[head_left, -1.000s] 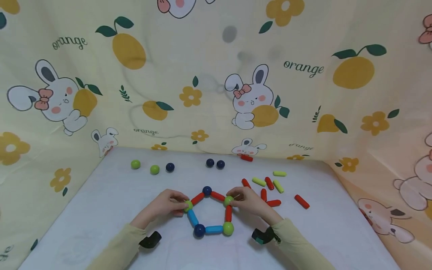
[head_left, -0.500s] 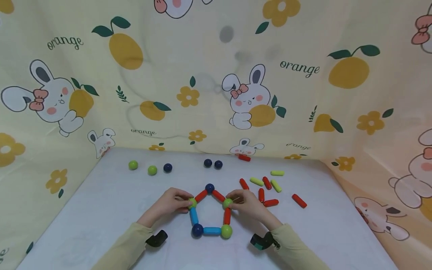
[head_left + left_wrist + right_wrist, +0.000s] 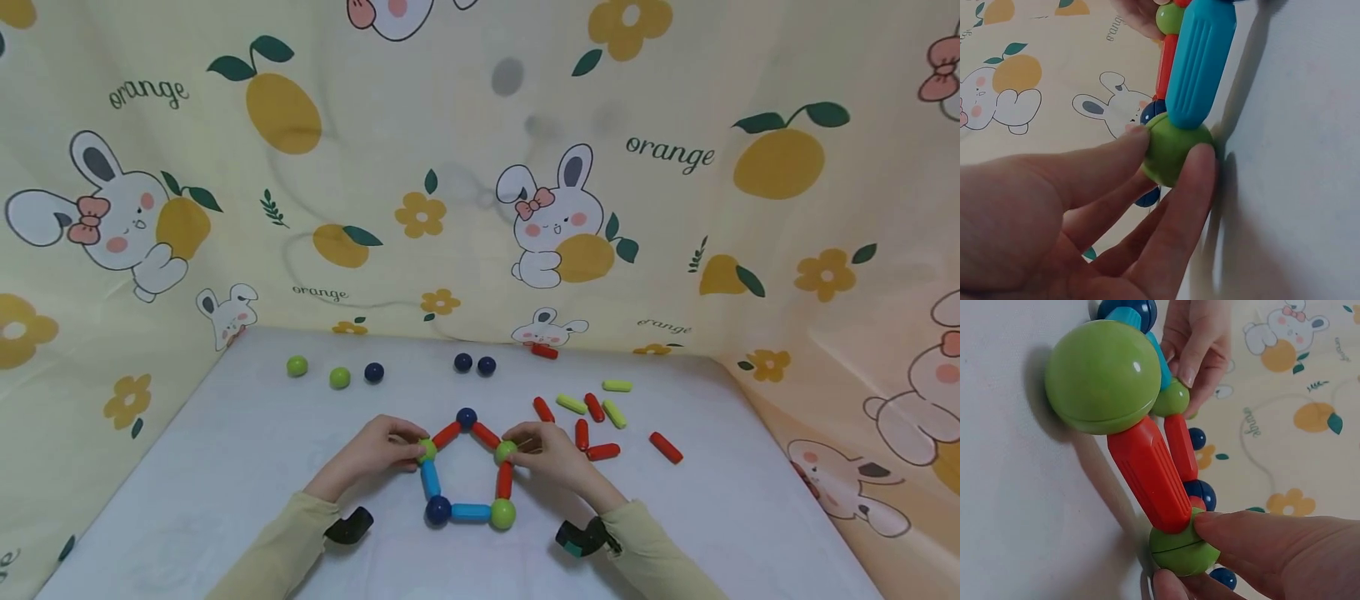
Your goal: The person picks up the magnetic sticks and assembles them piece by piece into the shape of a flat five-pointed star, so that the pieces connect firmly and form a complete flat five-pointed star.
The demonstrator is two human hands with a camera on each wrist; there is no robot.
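On the table a five-sided ring of balls and rods is joined end to end. My left hand (image 3: 381, 450) pinches its left green ball (image 3: 1175, 153) between thumb and fingers. At the ring's right corner, my right hand (image 3: 551, 454) grips another green ball (image 3: 1179, 551) the same way. A navy ball (image 3: 467, 418) forms the far corner, with a red rod (image 3: 446, 435) running down to each held ball. The near side is a blue rod (image 3: 471, 512) between a navy ball (image 3: 438, 511) and a green ball (image 3: 502, 513). A blue rod (image 3: 1200, 65) closes the left side, a red rod (image 3: 1150, 475) the right.
Loose red rods (image 3: 665, 447) and yellow-green rods (image 3: 614, 413) lie to the right of the ring. Farther back are loose green balls (image 3: 340, 377) and navy balls (image 3: 463, 362). A printed cloth (image 3: 450, 167) hangs behind and beside the white table (image 3: 187, 483).
My left hand has shifted right with its green ball, drawing the two held corners closer, while the far navy ball moved away from me. Over the last half second almost nothing moved.
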